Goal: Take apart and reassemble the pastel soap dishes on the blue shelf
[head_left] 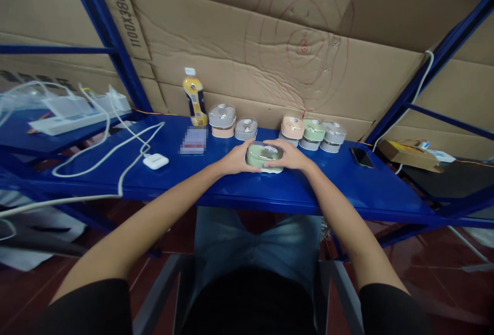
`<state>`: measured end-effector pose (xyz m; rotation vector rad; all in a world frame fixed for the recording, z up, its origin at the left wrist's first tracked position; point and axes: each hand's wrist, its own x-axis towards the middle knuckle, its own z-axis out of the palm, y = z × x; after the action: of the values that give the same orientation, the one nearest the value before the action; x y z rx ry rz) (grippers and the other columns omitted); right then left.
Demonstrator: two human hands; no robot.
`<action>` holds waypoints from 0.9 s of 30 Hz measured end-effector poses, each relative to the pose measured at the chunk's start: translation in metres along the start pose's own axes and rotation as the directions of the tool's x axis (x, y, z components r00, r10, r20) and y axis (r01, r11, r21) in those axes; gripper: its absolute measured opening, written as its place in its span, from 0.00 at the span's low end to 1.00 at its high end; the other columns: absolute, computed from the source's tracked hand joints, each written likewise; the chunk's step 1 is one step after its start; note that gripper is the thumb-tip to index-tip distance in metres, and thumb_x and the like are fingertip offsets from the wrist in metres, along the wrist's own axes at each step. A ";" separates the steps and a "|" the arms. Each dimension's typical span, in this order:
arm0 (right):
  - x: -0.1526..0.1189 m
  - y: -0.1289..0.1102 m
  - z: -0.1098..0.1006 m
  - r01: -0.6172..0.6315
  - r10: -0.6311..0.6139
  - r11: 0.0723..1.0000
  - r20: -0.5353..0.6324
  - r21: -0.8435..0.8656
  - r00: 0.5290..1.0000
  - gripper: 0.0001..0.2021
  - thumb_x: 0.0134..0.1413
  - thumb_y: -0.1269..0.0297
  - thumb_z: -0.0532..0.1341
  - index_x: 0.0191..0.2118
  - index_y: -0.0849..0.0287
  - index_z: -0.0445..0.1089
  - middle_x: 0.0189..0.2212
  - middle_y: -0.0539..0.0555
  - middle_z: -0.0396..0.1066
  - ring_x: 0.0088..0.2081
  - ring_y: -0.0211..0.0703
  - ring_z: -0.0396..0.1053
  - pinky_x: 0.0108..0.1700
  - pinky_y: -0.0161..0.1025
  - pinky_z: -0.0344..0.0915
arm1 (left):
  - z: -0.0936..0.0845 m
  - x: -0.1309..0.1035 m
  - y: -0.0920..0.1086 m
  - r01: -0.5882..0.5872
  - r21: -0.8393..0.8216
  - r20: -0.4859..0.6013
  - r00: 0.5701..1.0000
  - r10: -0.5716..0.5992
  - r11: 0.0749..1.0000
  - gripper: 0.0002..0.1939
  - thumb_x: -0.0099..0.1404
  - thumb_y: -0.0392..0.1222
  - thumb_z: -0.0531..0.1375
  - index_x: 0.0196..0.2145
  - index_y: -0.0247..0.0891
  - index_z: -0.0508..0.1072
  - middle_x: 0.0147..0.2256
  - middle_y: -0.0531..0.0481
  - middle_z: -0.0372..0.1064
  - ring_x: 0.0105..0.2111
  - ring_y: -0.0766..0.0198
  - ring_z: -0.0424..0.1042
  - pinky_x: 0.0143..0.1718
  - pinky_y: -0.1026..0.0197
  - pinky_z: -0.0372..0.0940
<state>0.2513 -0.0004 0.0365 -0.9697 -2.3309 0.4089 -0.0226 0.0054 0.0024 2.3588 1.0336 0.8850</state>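
Between my two hands, near the front of the blue table (227, 186), is a green box with a clear lid (259, 154); it looks like a small lunch box. My left hand (240, 159) grips its left side, with the fingers curved round the far edge. From the other side my right hand (288, 155) holds it, thumb at the near right edge. A small shiny item shows through the lid, too small to name. Behind stand similar boxes: a grey-and-pink stack (223, 119), a single grey box (246, 129), a pink-topped stack (292, 128), a green-topped stack (313, 133) and a grey stack (333, 136).
A yellow drink bottle (195, 97) stands at the back left by a blurred-out card (194, 140). A white earphone case (155, 161) lies near a loose white cable (121, 183). At right lie a phone (362, 157) and, beyond, an open cardboard box (408, 156). Cardboard walls the back.
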 end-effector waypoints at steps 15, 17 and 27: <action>0.000 0.000 0.002 0.029 -0.026 0.999 0.087 -0.039 0.996 0.47 0.47 0.40 0.80 0.72 0.48 0.73 0.55 0.59 0.74 0.57 0.59 0.75 0.66 0.57 0.69 | 0.000 -0.001 0.001 -0.054 0.007 0.053 0.997 0.054 0.998 0.69 0.51 0.67 0.78 0.78 0.37 0.53 0.72 0.26 0.64 0.72 0.26 0.65 0.70 0.31 0.64; 0.000 -0.002 0.001 0.025 -0.020 0.999 0.102 -0.048 0.995 0.46 0.48 0.41 0.80 0.72 0.46 0.72 0.56 0.59 0.73 0.58 0.59 0.75 0.67 0.57 0.68 | 0.001 0.000 -0.003 -0.068 -0.018 0.045 0.997 0.068 0.998 0.70 0.49 0.67 0.79 0.78 0.38 0.54 0.71 0.26 0.66 0.71 0.27 0.67 0.69 0.31 0.65; 0.000 -0.009 -0.003 0.005 0.003 0.998 0.124 -0.065 0.992 0.45 0.49 0.43 0.80 0.72 0.47 0.72 0.56 0.59 0.74 0.57 0.58 0.76 0.66 0.56 0.69 | 0.002 0.003 -0.007 -0.019 -0.076 0.048 0.999 0.023 0.997 0.70 0.44 0.64 0.82 0.76 0.38 0.57 0.69 0.26 0.68 0.69 0.27 0.69 0.67 0.30 0.66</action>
<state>0.2479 -0.0064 0.0434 -0.9988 -2.4701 0.4056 -0.0227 0.0120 -0.0019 2.3207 0.9409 0.8545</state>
